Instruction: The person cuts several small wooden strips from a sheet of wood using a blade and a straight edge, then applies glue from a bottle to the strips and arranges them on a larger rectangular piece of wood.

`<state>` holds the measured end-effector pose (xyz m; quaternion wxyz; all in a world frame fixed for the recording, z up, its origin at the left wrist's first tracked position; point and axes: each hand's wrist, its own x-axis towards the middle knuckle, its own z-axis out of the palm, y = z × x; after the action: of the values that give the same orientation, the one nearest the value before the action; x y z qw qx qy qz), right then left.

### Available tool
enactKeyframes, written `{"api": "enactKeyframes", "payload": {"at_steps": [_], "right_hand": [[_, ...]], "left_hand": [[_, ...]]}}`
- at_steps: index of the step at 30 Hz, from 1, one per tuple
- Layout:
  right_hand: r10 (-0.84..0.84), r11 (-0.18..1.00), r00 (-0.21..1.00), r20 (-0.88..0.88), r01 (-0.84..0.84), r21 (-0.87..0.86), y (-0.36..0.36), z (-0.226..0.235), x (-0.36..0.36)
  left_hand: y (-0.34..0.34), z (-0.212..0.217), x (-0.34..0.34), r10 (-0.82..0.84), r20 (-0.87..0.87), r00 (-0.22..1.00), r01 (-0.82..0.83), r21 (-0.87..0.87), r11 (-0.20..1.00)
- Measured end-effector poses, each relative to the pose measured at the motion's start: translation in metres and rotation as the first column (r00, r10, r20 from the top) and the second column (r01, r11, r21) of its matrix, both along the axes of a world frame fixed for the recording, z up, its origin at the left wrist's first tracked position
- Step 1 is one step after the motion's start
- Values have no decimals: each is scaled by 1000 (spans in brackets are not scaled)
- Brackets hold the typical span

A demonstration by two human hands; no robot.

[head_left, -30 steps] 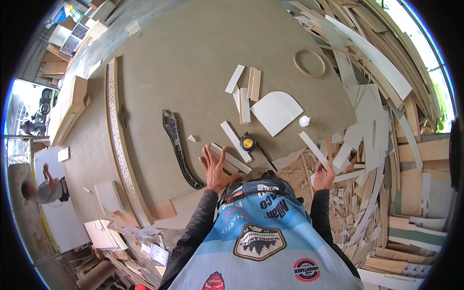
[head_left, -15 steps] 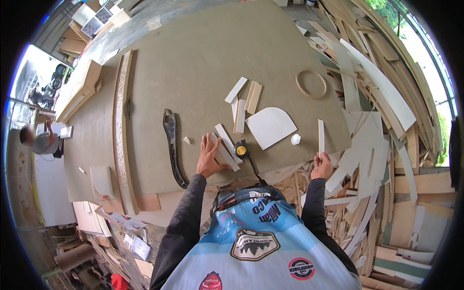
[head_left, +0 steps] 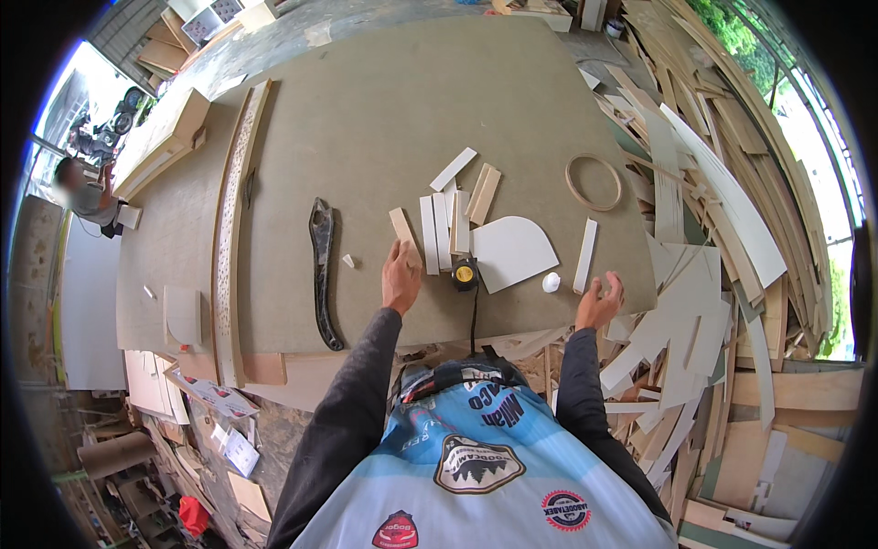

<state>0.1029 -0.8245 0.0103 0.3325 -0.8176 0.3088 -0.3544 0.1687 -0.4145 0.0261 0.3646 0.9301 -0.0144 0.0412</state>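
Note:
My left hand point(head_left: 401, 280) grips the near end of a short pale wooden strip point(head_left: 401, 231), which lies slanted on the table. Just right of that strip, two white strips point(head_left: 433, 233) lie side by side against a small cluster of wooden pieces point(head_left: 460, 222). Below the cluster sits a black and yellow tape measure point(head_left: 465, 274). My right hand point(head_left: 600, 300) is empty, its fingers apart, close to the near end of a single white strip point(head_left: 586, 256). Between the hands lie a white panel with one rounded corner point(head_left: 514, 253) and a small white lump point(head_left: 551, 282).
A black curved tool handle point(head_left: 322, 270) lies left of my left hand. Farther up the brown table point(head_left: 366, 101) is a wooden ring point(head_left: 593, 181). A long board point(head_left: 240, 229) crosses the left side. Offcuts point(head_left: 672, 339) heap beyond the right edge. Another person point(head_left: 89, 194) sits far left.
My right hand has let go of the white strip, leaving it on the table. My left hand has moved forward with the pale strip; white strips now lie alongside the cluster.

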Motion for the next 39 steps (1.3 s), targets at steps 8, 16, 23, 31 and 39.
{"api": "enactKeyframes", "payload": {"at_steps": [8,16,23,31,39], "right_hand": [[306,952,937,170,-306,-26,90,62,-30],[424,864,870,-253,-472,-176,61,-7,0],[374,920,915,-149,-386,-62,41,-11,75],[344,916,920,-187,-373,-146,-1,-37,163],[228,951,973,42,-213,-226,45,-3,119]], "left_hand": [[-51,17,-64,81,123,989,-77,-43,996],[-75,34,-54,-127,-96,987,128,14,992],[-83,3,-36,-139,-102,985,141,16,990],[-80,7,2,38,19,999,-41,212,976],[-19,24,11,225,1,974,-224,100,970]]}}
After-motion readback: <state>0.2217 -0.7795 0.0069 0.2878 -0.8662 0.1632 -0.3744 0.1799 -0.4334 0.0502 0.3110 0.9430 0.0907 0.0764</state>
